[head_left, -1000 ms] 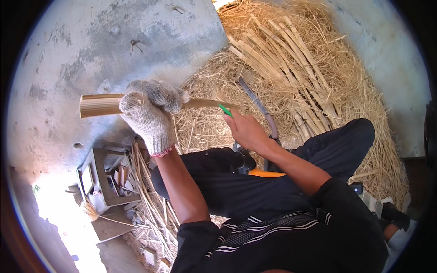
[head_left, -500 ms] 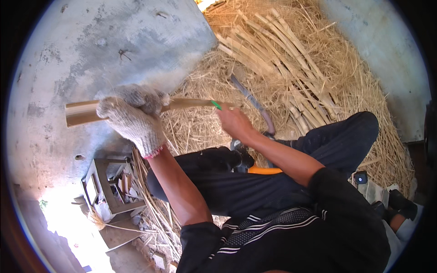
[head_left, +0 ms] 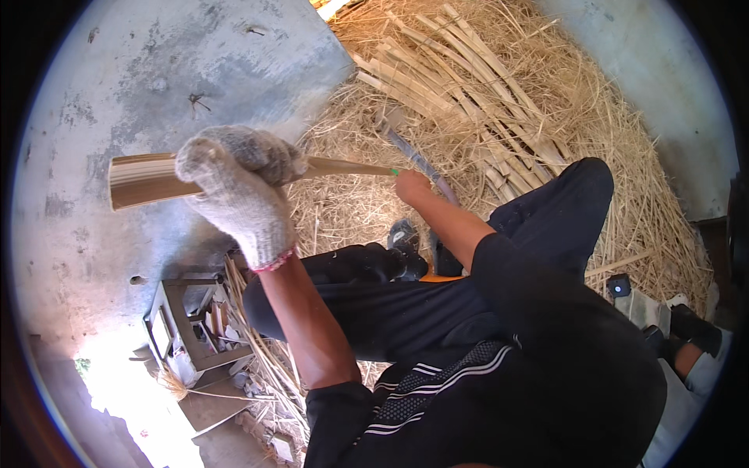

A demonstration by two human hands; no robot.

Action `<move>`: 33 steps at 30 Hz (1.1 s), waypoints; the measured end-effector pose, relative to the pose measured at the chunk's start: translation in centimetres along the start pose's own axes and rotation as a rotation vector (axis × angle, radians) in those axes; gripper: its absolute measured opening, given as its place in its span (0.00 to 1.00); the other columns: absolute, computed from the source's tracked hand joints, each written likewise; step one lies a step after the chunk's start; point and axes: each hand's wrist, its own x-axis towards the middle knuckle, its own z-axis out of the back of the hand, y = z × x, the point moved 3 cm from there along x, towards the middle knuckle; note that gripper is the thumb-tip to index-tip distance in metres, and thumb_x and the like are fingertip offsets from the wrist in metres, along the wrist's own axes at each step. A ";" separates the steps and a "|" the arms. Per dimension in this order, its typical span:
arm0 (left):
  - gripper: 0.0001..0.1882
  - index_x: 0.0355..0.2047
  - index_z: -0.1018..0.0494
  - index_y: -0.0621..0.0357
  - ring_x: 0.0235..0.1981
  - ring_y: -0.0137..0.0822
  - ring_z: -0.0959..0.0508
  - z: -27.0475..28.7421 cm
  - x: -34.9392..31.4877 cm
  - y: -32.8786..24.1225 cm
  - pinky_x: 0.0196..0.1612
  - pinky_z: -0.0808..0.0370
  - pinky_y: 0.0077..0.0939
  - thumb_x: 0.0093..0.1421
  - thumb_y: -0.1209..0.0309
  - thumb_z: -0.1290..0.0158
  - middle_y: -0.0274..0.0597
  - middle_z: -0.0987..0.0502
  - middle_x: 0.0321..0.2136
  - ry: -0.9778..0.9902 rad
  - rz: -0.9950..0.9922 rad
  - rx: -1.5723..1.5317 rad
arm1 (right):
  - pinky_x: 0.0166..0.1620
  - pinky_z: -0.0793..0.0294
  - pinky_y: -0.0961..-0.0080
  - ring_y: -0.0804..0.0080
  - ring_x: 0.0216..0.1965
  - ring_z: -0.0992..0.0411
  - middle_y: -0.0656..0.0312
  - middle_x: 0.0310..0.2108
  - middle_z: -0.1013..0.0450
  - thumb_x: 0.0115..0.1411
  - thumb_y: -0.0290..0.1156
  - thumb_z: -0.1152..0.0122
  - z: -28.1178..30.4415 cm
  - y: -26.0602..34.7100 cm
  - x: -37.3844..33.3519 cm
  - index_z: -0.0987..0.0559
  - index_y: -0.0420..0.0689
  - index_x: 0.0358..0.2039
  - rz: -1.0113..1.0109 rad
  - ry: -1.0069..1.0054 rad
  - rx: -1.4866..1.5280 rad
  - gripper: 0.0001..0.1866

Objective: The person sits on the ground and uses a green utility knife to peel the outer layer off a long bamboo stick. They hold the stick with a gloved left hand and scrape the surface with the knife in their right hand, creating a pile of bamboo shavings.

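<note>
A flat tan bamboo strip (head_left: 144, 181) runs sideways in front of me, wide at the left and narrowing to the right. My left hand (head_left: 238, 183), in a grey-white knit glove with a red cuff edge, wraps round its middle. Bare and closed, my right hand (head_left: 412, 186) is at the narrow end of the strip. A small green piece (head_left: 395, 171) shows at its fingertips; what it belongs to I cannot make out. Just beyond that hand, a long, narrow grey tool (head_left: 417, 156) lies on the shavings.
Split bamboo pieces (head_left: 484, 101) lie on a heap of shavings (head_left: 624, 203) ahead and right. A worn wall (head_left: 133, 86) stands at left, above a wooden frame (head_left: 207, 359) with scraps. An orange thing (head_left: 441, 278) shows between my legs. Another person's leg (head_left: 690, 359) is at lower right.
My right hand has moved right and slightly up, close to the grey tool. My gloved left hand has shifted slightly right, still round the strip. My right knee appears higher.
</note>
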 end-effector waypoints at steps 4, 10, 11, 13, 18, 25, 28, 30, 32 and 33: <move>0.32 0.11 0.42 0.48 0.07 0.27 0.43 1.5 1.6 0.5 0.10 0.42 0.26 0.64 0.42 0.55 0.29 0.41 0.08 -0.029 -0.036 -0.011 | 0.48 0.24 0.55 0.48 0.47 0.24 0.44 0.44 0.25 0.64 0.31 0.56 -2.2 -2.5 2.1 0.29 0.37 0.49 0.010 -0.104 -0.036 0.17; 0.35 0.07 0.46 0.41 0.07 0.21 0.48 6.4 3.7 0.7 0.10 0.46 0.22 0.57 0.33 0.52 0.21 0.47 0.06 0.038 0.046 -0.086 | 0.41 0.23 0.58 0.53 0.40 0.23 0.47 0.36 0.25 0.67 0.37 0.58 -4.9 -3.7 5.1 0.29 0.38 0.47 0.112 -0.112 -0.090 0.17; 0.35 0.08 0.45 0.41 0.08 0.21 0.47 7.4 4.1 1.4 0.12 0.44 0.22 0.53 0.29 0.51 0.20 0.48 0.06 0.132 0.071 -0.145 | 0.36 0.22 0.59 0.55 0.35 0.22 0.50 0.32 0.24 0.69 0.39 0.58 -5.0 -4.7 6.2 0.29 0.38 0.46 0.134 -0.167 -0.106 0.17; 0.33 0.08 0.43 0.41 0.06 0.21 0.45 9.0 4.2 1.9 0.07 0.41 0.23 0.58 0.33 0.52 0.22 0.46 0.05 0.085 -0.077 -0.143 | 0.24 0.29 0.66 0.65 0.23 0.29 0.59 0.24 0.30 0.70 0.44 0.59 -5.4 -4.8 7.4 0.30 0.40 0.44 0.112 0.212 0.324 0.19; 0.34 0.12 0.48 0.43 0.10 0.23 0.49 8.3 4.2 1.9 0.13 0.45 0.22 0.55 0.30 0.56 0.24 0.51 0.09 0.220 -0.119 -0.051 | 0.14 0.46 0.78 0.79 0.12 0.45 0.70 0.16 0.41 0.71 0.48 0.61 -4.2 -8.4 6.6 0.30 0.43 0.44 -0.157 0.811 1.131 0.20; 0.35 0.13 0.47 0.44 0.12 0.24 0.50 7.4 4.0 2.2 0.16 0.46 0.22 0.53 0.28 0.57 0.24 0.52 0.10 0.264 -0.082 -0.073 | 0.28 0.25 0.62 0.57 0.25 0.25 0.52 0.28 0.24 0.69 0.41 0.57 -3.8 -4.7 3.5 0.31 0.43 0.54 0.294 -0.042 0.141 0.20; 0.33 0.14 0.42 0.46 0.08 0.22 0.48 7.7 3.8 2.1 0.09 0.44 0.20 0.58 0.32 0.59 0.25 0.47 0.08 0.363 -0.119 -0.191 | 0.37 0.21 0.59 0.52 0.35 0.22 0.48 0.34 0.22 0.68 0.38 0.57 -4.3 -3.9 3.5 0.33 0.41 0.56 0.148 -0.040 -0.094 0.21; 0.33 0.14 0.41 0.46 0.07 0.22 0.48 7.8 3.4 1.8 0.09 0.43 0.19 0.58 0.32 0.59 0.25 0.46 0.07 0.457 -0.098 -0.209 | 0.39 0.20 0.60 0.52 0.37 0.21 0.47 0.34 0.22 0.67 0.36 0.57 -3.5 -4.4 2.9 0.32 0.40 0.54 0.202 -0.063 -0.174 0.19; 0.33 0.13 0.42 0.45 0.07 0.22 0.47 7.6 3.3 1.8 0.09 0.43 0.19 0.58 0.32 0.59 0.25 0.47 0.06 0.443 -0.105 -0.175 | 0.33 0.20 0.58 0.52 0.32 0.21 0.47 0.31 0.22 0.66 0.32 0.55 -2.9 -4.3 4.7 0.32 0.39 0.50 0.336 -0.152 -0.238 0.15; 0.34 0.11 0.44 0.45 0.07 0.22 0.48 7.6 3.5 1.8 0.10 0.43 0.20 0.58 0.32 0.59 0.25 0.47 0.06 0.387 -0.109 -0.128 | 0.31 0.20 0.57 0.52 0.29 0.21 0.48 0.30 0.22 0.65 0.30 0.54 -2.8 -4.8 5.5 0.32 0.38 0.48 0.387 -0.190 -0.266 0.13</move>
